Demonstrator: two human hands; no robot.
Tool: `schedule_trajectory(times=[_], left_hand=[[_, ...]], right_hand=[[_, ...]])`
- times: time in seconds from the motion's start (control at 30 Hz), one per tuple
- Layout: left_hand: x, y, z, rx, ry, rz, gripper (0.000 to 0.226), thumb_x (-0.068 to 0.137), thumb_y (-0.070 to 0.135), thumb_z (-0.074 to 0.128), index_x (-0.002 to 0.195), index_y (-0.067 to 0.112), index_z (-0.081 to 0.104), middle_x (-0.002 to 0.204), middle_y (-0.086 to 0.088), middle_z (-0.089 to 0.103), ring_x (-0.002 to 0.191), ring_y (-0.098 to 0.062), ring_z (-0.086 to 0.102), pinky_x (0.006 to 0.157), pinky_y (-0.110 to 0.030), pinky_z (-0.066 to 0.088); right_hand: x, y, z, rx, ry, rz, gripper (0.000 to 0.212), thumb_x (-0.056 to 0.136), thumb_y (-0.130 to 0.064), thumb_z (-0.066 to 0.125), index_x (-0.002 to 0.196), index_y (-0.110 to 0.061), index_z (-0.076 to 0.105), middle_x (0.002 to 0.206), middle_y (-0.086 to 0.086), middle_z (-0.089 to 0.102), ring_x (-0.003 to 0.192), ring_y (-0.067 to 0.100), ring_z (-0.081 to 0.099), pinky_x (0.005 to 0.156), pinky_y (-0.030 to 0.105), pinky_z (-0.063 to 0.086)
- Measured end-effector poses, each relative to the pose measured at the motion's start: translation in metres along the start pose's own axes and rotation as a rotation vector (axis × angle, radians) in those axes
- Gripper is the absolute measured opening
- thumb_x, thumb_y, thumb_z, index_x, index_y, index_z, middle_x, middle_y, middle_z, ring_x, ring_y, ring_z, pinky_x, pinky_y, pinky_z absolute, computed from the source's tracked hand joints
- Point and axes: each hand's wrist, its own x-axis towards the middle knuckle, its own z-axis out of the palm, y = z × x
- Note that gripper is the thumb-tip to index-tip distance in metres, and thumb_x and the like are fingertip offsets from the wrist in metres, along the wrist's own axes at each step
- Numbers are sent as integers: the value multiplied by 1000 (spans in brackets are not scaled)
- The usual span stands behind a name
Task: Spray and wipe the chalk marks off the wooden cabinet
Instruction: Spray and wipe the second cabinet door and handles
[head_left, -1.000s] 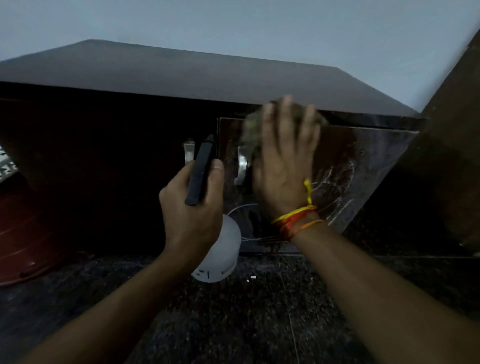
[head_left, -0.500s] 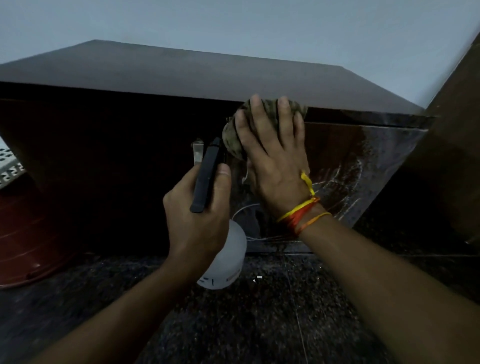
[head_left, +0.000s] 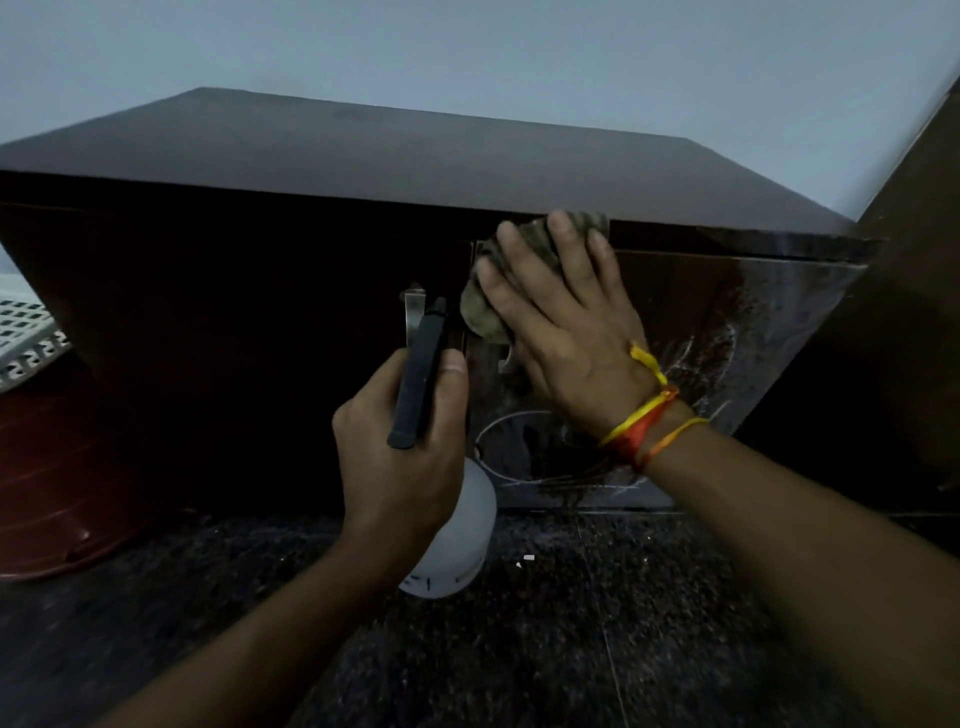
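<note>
Cloth (head_left: 485, 317): soft, limp wad; right hand (head_left: 563, 332) presses it flat-fingered on cabinet door (head_left: 737, 332), upper left corner.
Chalk marks (head_left: 696, 358): remain lower right, wetted.
Spray bottle (head_left: 457, 530): light plastic, probably slippery wet; left hand (head_left: 402, 447) grips neck.

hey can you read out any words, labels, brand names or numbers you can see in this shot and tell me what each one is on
None can be read.
Spray bottle held by the left hand: a few small dark marks near its base, too small and blurred to read.
Chalk marks on the cabinet door: curved scribbles, not letters or numbers as far as I can tell.
Cloth under the right hand: no text visible.
</note>
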Motion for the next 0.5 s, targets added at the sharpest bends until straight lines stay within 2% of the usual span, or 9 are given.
schedule_trajectory(times=[0.13,0.23,0.37,0.43,0.5], left_hand=[[-5,1,-3,-18,-41,-2,23,89,54,47,77,37,57,75,-8,59,47,-22,51,45,-37,40],[-3,-2,-5,1,-26,4,28,90,54,47,76,31,57,74,-8,58,46,-25,50,46,-39,40],[-3,-7,-3,6,-13,1,32,90,55,47,78,26,56,71,-11,56,46,-26,50,46,-41,40],[-4,-7,-2,7,-18,-9,31,90,56,47,77,29,56,71,-10,57,47,-27,51,47,-44,41],[-6,-7,-1,4,-39,-7,24,89,57,47,76,41,58,74,-6,59,47,-25,52,47,-43,42]], right_hand=[[-8,13,-1,-64,26,93,57,89,-16,48,144,-16,36,152,10,33,141,39,23,116,48,10],[3,-5,5,-44,54,106,55,89,-17,44,143,-14,37,151,12,35,139,42,24,116,49,8],[1,-4,8,32,35,28,54,91,-18,46,144,-15,35,153,9,32,142,37,17,117,47,6],[-13,9,6,5,11,47,60,90,-16,49,146,-17,31,155,6,23,144,33,13,118,46,6],[-26,19,2,-37,-3,142,67,84,-14,52,147,-17,28,155,6,18,143,33,13,117,47,7]])
